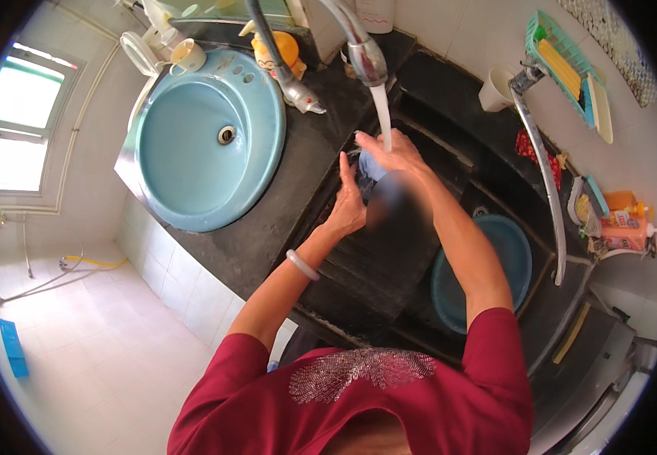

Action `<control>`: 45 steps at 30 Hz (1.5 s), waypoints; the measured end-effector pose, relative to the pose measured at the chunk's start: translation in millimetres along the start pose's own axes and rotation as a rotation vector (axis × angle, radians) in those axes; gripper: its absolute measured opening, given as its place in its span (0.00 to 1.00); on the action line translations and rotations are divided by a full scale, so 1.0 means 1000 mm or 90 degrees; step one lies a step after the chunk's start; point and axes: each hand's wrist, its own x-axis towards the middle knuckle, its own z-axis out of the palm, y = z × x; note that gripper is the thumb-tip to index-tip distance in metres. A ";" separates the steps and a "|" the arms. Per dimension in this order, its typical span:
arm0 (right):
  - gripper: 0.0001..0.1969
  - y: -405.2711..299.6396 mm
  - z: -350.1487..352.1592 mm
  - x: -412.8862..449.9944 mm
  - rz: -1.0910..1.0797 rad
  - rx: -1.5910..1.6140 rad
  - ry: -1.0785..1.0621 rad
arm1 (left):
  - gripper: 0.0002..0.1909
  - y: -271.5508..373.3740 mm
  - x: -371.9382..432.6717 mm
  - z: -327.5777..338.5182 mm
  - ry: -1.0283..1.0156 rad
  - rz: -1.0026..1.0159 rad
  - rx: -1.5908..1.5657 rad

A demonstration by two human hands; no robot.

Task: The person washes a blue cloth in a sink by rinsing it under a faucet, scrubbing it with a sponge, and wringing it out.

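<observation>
Water runs from a chrome faucet [367, 60] onto the back of my right hand [399, 152], which lies over a light-blue, cloth-like thing [369, 165]. That thing sits between both hands, above the dark washing sink [357, 273]. At its left side is my left hand [348, 205], fingers stretched upward and apart, close to or touching it. A pale bangle [302, 265] circles my left wrist. A blurred patch covers part of the blue thing and the inner edges of both hands, so the left hand's hold is unclear.
A light-blue washbasin [192, 153] is set in the dark counter [220, 256] at left, with a second faucet [300, 94] nearby. A blue plastic tub [502, 256] stands by my right forearm. A long metal spout [544, 170], a white cup [496, 90] and bottles [627, 230] line the right.
</observation>
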 end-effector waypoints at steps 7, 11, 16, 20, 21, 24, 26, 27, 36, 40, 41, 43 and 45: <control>0.18 -0.009 -0.021 -0.024 -0.067 0.496 0.176 | 0.14 0.029 0.051 0.002 0.064 -0.148 -0.180; 0.19 0.066 0.001 -0.007 -0.111 0.288 0.489 | 0.22 0.067 0.066 -0.010 0.091 -0.264 -0.708; 0.27 0.059 0.042 -0.019 0.076 0.599 0.203 | 0.34 0.087 0.068 -0.027 -0.011 -0.182 -0.768; 0.42 0.038 0.028 -0.044 0.183 0.853 -0.065 | 0.41 0.089 0.067 -0.032 -0.014 -0.162 -0.750; 0.46 0.040 0.026 -0.047 0.148 0.962 -0.192 | 0.41 0.091 0.067 -0.030 -0.020 -0.165 -0.750; 0.47 0.052 0.030 -0.047 0.033 1.143 -0.228 | 0.34 0.089 0.061 -0.028 -0.008 0.024 -0.280; 0.44 0.053 0.032 -0.048 -0.107 1.246 -0.195 | 0.33 0.083 0.054 -0.027 0.005 0.137 -0.090; 0.44 0.059 0.036 -0.045 -0.106 1.249 -0.187 | 0.33 0.087 0.049 -0.027 0.019 0.254 0.094; 0.12 0.011 0.039 -0.035 0.005 1.217 0.314 | 0.29 0.065 0.033 -0.006 0.257 0.282 0.095; 0.14 0.009 0.046 -0.036 -0.100 1.064 0.371 | 0.15 0.084 0.041 0.013 0.352 -0.106 -0.265; 0.13 0.009 0.045 -0.038 -0.224 0.868 0.440 | 0.16 0.075 0.043 0.016 0.322 -0.164 -0.475; 0.12 0.003 0.038 -0.046 -0.434 0.451 0.537 | 0.17 0.071 0.047 0.013 0.266 -0.185 -0.620; 0.09 -0.008 0.027 -0.052 -0.558 0.375 0.564 | 0.18 0.055 0.052 -0.007 -0.026 -0.199 -0.875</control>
